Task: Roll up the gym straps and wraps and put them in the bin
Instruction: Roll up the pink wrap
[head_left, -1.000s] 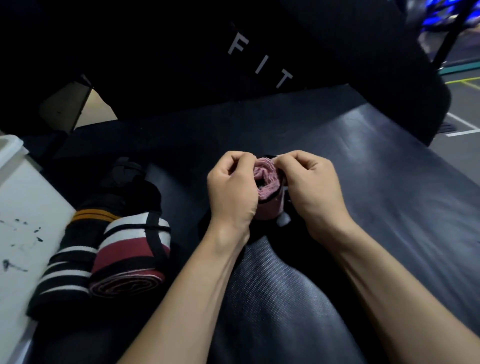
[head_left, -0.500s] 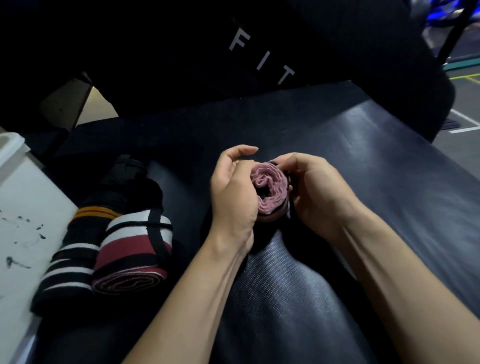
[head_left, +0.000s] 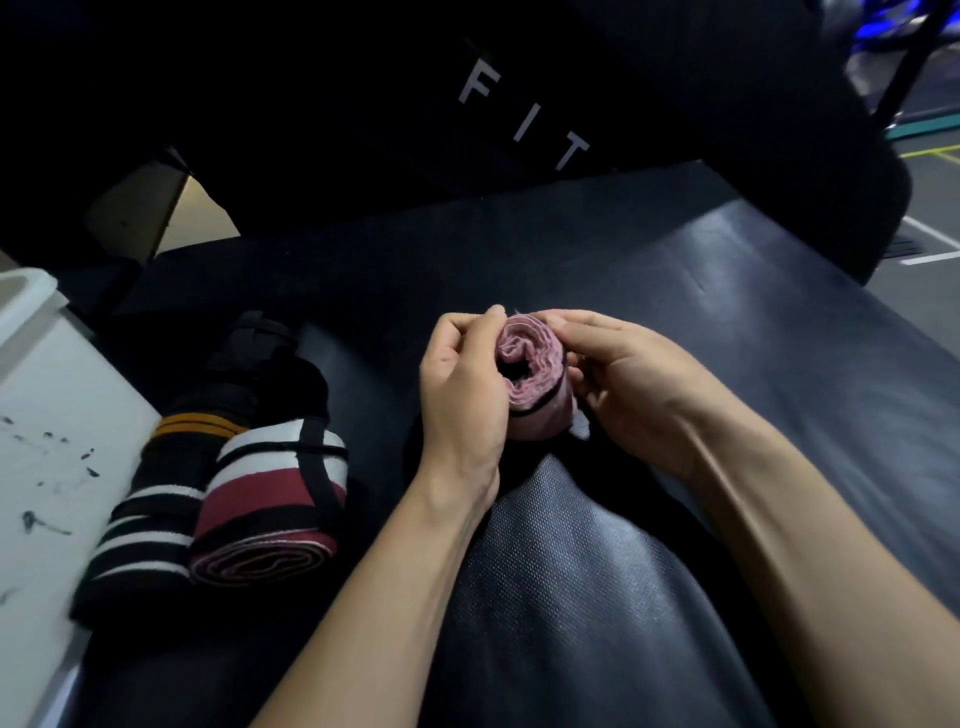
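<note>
Right now both hands work a pink wrap (head_left: 532, 382) held just above the black bench (head_left: 753, 332), its coiled end turned up toward the camera. The left hand (head_left: 460, 400) curls round the roll's left side, thumb tip pressing at the top edge; the right hand (head_left: 621, 387) cups the opposite side, its fingers (head_left: 576, 325) pinching the upper rim. Neither hand is loose: each is clenched onto the wrap.

Seen end-on, the coil looks slack, with a hollow core and wavy layers, so the fabric is evidently soft, light and springy, likely to unwind if pressure lets up. A sensible hold would be across the outer layer from both sides, squeezing toward the core, with one thumb kept on the loose tail; where that tail lies cannot be made out.

Left of the pink wrap, two finished rolls lie side by side on the bench: a maroon-and-white wrap (head_left: 272, 493) bound with a black band, and a black striped wrap (head_left: 156, 514) beyond it. Further left still sits a white bin (head_left: 47, 415), probably the destination, though its inside is not shown.
</note>
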